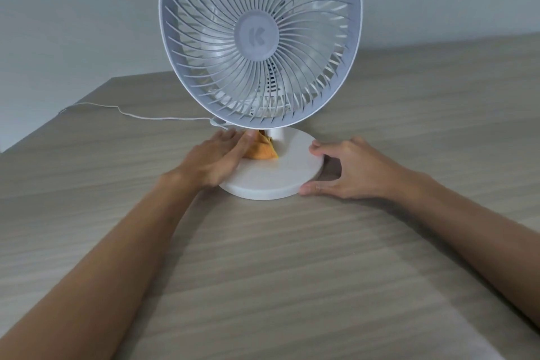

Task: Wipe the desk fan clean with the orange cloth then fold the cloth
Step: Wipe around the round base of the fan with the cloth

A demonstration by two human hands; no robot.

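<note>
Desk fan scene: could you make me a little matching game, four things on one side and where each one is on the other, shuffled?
Things:
1. orange cloth
2. right hand
3. white cord
4. fan grille

Places:
A. trails left across the wooden desk
B. grips the round base's right edge
C. stands above the base
D. bunched under the left hand by the stem

Pairs: 1-D, 2-B, 3-A, 4-C

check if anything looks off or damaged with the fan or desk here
Nothing stands out. The white round-grilled desk fan stands upright on the wood-grain desk, grille intact. The bunched orange cloth lies on its round base, its thin white cord trailing left.
</note>
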